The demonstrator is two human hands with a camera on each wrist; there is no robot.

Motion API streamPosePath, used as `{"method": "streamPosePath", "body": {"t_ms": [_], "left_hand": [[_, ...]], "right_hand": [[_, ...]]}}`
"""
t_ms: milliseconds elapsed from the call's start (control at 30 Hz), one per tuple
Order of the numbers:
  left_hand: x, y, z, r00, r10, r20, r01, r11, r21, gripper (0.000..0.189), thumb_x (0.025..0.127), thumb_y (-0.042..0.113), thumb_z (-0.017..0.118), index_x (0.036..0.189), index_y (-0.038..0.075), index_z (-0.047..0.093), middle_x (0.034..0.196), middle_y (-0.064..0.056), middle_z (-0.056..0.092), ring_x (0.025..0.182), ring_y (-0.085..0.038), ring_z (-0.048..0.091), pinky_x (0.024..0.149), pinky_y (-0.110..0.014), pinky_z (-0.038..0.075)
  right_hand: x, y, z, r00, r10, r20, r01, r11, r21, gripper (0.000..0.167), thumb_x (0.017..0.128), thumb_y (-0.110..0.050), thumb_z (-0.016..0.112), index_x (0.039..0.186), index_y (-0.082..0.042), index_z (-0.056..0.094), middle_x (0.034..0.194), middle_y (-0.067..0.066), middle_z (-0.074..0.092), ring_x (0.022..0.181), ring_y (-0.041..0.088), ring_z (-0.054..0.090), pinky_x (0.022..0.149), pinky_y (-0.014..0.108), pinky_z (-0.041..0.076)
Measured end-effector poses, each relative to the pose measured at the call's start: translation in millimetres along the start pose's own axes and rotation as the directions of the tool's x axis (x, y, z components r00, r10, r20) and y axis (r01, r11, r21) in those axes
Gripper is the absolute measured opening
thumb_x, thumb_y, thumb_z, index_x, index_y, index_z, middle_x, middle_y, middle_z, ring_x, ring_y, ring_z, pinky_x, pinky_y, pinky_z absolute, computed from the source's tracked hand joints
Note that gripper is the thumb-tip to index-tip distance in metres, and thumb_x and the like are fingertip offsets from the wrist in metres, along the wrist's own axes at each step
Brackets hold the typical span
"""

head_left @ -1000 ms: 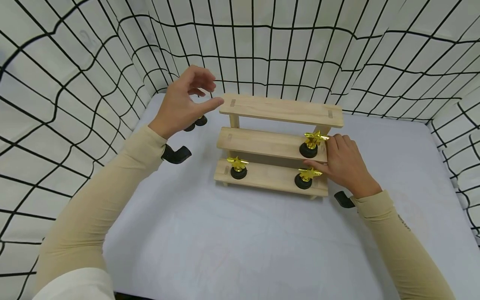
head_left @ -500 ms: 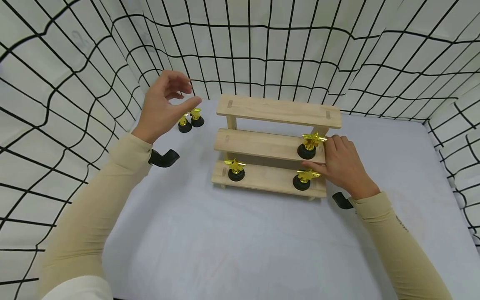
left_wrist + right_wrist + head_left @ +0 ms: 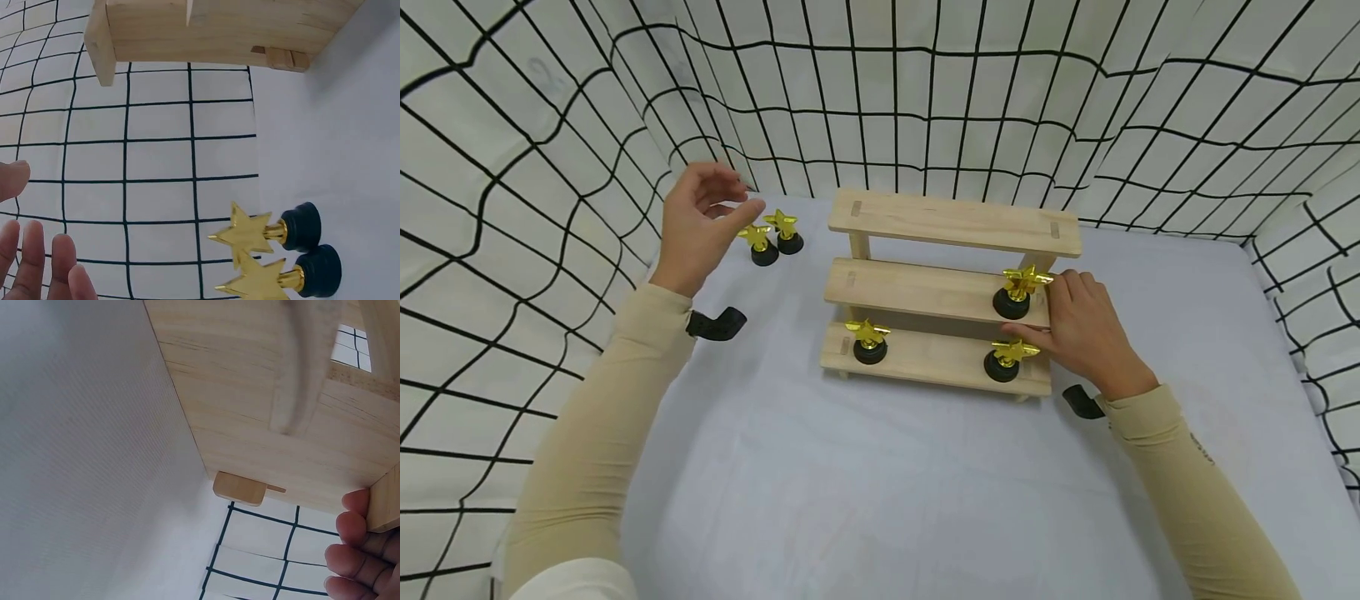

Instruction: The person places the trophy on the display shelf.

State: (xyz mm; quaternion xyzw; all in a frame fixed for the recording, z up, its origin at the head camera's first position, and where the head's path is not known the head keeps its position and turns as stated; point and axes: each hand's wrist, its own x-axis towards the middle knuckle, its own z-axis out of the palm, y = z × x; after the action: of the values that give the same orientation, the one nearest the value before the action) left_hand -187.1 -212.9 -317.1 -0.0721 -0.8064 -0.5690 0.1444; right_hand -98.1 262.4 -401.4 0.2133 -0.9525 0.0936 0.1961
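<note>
My left hand (image 3: 688, 233) hangs over the table's far left, fingers loosely bent and holding nothing. Just to its right, two gold star trophies, a nearer one (image 3: 764, 252) and a farther one (image 3: 784, 225), stand close together on black bases; the left wrist view also has this star trophy (image 3: 247, 236). My right hand (image 3: 1086, 333) grips the right end of a three-tier wooden shelf (image 3: 917, 287), thumb in front and fingertips (image 3: 351, 528) against the wood. One trophy (image 3: 1015, 293) stands on the middle tier's right. The bottom tier bears a left trophy (image 3: 869, 343) and a right one (image 3: 1004, 362).
Black wire mesh (image 3: 895, 108) rises behind and on both sides of the white-covered table (image 3: 880, 483). A black wrist-camera piece (image 3: 718, 325) juts from my left cuff, another (image 3: 1081, 402) from my right.
My left hand has moved left and slightly down, away from the shelf, uncovering the two trophies at the left. The right hand keeps its hold on the shelf.
</note>
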Motion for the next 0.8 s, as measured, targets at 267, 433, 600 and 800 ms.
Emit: {"method": "streamPosePath", "body": {"t_ms": [267,433,600,800], "left_hand": [[3.1,-36.5,-7.0,0.995,-0.094,-0.033,0.097,0.989,0.112,0.038,0.090,0.019,0.081,0.121,0.018,0.059,0.105,0.019,0.061,0.104,-0.001,0.059,0.089,-0.015,0.049],[4.3,-55.1,-9.9,0.990,-0.135,-0.047,0.142,0.974,0.179,0.042,0.090,0.024,0.081,0.125,0.017,0.058,0.108,0.017,0.059,0.106,-0.001,0.056,0.090,-0.015,0.047],[5.2,-72.2,-10.3,0.983,-0.175,-0.046,0.181,0.957,0.227,0.045,0.091,0.031,0.080,0.127,0.016,0.057,0.110,0.015,0.058,0.107,0.000,0.054,0.090,-0.014,0.045],[9.0,-89.4,-7.1,0.978,-0.210,-0.016,0.207,0.948,0.243,0.049,0.090,0.029,0.081,0.129,0.017,0.055,0.117,0.010,0.058,0.112,-0.004,0.053,0.097,-0.019,0.046]], "right_hand": [[0.3,0,-1,1.000,0.014,0.018,-0.014,1.000,0.005,0.101,0.087,-0.093,0.021,0.088,0.003,0.049,0.079,0.017,0.049,0.072,0.032,0.044,0.065,0.041,0.035],[-0.1,0,0,0.999,0.026,0.029,-0.027,1.000,0.014,0.102,0.086,-0.094,0.021,0.091,0.003,0.050,0.082,0.018,0.051,0.074,0.033,0.045,0.066,0.042,0.036],[0.8,1,0,0.999,0.031,0.032,-0.032,0.999,0.031,0.103,0.085,-0.094,0.022,0.098,0.003,0.053,0.086,0.018,0.053,0.079,0.034,0.049,0.068,0.045,0.038],[1.4,2,2,1.000,0.017,0.013,-0.017,0.999,0.029,0.102,0.086,-0.094,0.025,0.096,0.004,0.052,0.085,0.019,0.053,0.078,0.035,0.049,0.067,0.045,0.038]]}}
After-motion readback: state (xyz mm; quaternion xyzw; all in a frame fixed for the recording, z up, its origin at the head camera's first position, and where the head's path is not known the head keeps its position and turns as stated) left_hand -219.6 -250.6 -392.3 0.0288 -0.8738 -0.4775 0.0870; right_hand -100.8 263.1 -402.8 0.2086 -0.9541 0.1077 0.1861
